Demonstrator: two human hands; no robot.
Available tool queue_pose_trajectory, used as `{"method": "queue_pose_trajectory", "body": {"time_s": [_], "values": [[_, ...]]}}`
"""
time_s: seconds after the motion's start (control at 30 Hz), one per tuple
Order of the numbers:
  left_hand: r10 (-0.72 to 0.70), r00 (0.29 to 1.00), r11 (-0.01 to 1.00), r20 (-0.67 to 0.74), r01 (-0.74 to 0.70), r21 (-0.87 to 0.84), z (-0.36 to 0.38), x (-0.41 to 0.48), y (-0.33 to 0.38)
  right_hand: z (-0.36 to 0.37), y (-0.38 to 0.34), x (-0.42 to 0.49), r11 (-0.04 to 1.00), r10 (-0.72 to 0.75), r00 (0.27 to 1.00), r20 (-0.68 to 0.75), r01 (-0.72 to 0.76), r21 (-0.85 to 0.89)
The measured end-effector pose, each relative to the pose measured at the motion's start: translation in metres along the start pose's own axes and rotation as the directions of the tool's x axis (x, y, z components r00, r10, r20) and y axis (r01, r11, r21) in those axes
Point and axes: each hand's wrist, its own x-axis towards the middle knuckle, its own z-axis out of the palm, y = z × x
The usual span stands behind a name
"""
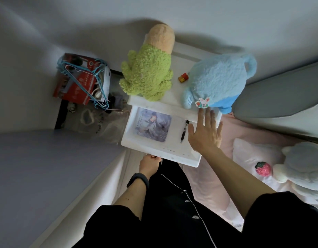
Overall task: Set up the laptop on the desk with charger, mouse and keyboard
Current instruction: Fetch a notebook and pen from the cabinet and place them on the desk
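Note:
A white drawer (174, 156) stands pulled out from a white bedside cabinet (165, 102). Inside it lie a square mouse pad (152, 127) with a pale printed picture and a black pen (184, 131). My left hand (149, 163), a black band on its wrist, grips the drawer's front edge from below. My right hand (204, 135) hovers over the drawer's right side with fingers spread, holding nothing, its fingertips near the cabinet top. No laptop, charger, mouse or keyboard is in view.
A green plush toy (147, 72) and a blue plush toy (215, 81) sit on the cabinet top, a small red item (183, 77) between them. Left of the cabinet are a red box (79, 83) with blue hangers and plastic bags. A pink bed (231, 176) with a pillow lies on the right.

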Motion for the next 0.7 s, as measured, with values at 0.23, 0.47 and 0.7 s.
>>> {"method": "queue_pose_trajectory", "body": {"time_s": [0.23,0.47,0.7], "values": [[0.03,0.999,0.993,0.034,-0.026,-0.117,-0.001,-0.021,-0.021,0.014,-0.007,-0.021,0.998,-0.058,0.998,-0.036,0.057,-0.033],[0.048,0.97,0.975,0.239,-0.097,0.198,-0.05,-0.041,-0.013,0.025,-0.009,-0.054,0.988,-0.153,0.985,-0.081,0.151,-0.023],[0.297,0.952,0.955,-0.07,-0.296,0.023,-0.073,-0.041,0.05,0.049,-0.017,-0.047,0.988,-0.142,0.99,0.001,0.142,0.065]]}}
